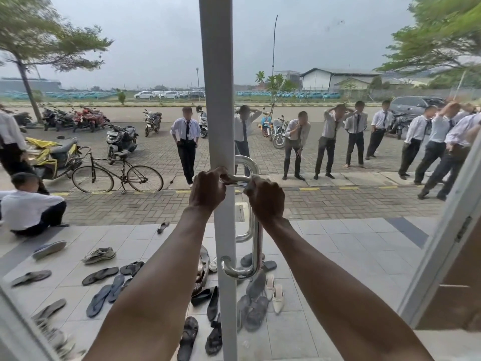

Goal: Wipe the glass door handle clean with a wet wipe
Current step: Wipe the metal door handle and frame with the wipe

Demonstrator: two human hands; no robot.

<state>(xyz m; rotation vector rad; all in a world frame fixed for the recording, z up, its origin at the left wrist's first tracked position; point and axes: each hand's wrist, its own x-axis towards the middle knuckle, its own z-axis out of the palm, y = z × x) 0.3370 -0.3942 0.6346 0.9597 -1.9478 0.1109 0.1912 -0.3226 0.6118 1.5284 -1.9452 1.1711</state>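
Note:
A polished steel door handle runs vertically on the white frame of the glass door, with a curved lower end. Both my arms reach forward to its upper bend. My left hand is closed, its fingers pinching at the top cross-bar. My right hand is closed just to the right of it. Between the two hands stretches a small pale, slightly bluish piece that looks like the wet wipe, lying against the bar. A second handle shows through the glass on the outer side.
Through the glass, many sandals and shoes lie on the tiled porch. Several people in white shirts stand on the paving, one sits at the left. A bicycle and motorbikes are parked beyond. Another door frame angles in at right.

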